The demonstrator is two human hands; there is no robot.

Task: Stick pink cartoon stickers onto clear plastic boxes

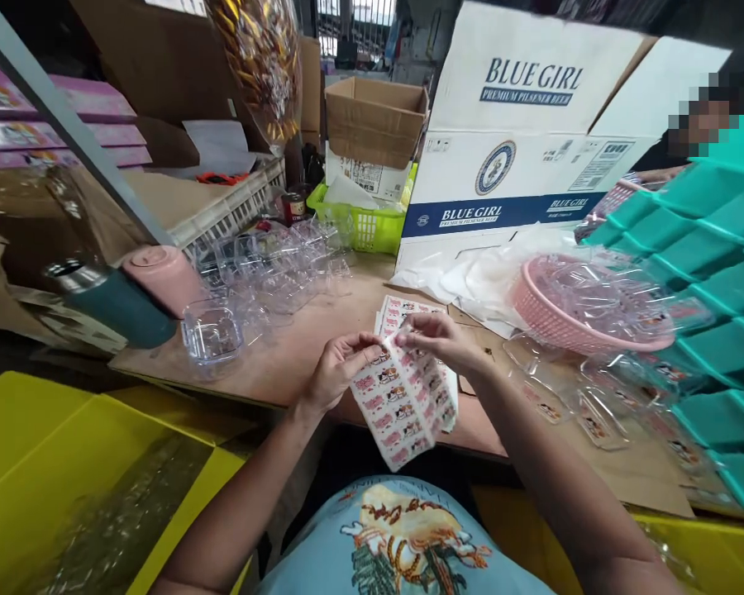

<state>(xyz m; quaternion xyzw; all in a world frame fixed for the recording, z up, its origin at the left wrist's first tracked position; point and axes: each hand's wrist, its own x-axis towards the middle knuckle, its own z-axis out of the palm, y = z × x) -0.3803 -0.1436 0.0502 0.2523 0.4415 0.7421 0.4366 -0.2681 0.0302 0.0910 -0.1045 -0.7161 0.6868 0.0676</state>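
A sheet of stickers point(393, 405) with rows of pink print and small cat pictures hangs over the table's front edge, creased down its length. My left hand point(341, 368) pinches its upper edge between thumb and fingers. Close beside it, my right hand point(440, 337) is closed on the same edge, fingertips nearly meeting the left ones. Behind the hands, more sticker sheets point(397, 307) lie in a stack on the table. Whether a single sticker is lifted between the fingertips is too small to tell.
Clear plastic boxes point(214, 335) crowd the left of the wooden table point(303, 343). At right stand a pink basket point(533, 310) of clear plastic pieces, stickered lids point(601, 417) and stacked teal crates point(732, 281). A white carton point(527, 157) rises behind; yellow bins point(43, 438) sit below.
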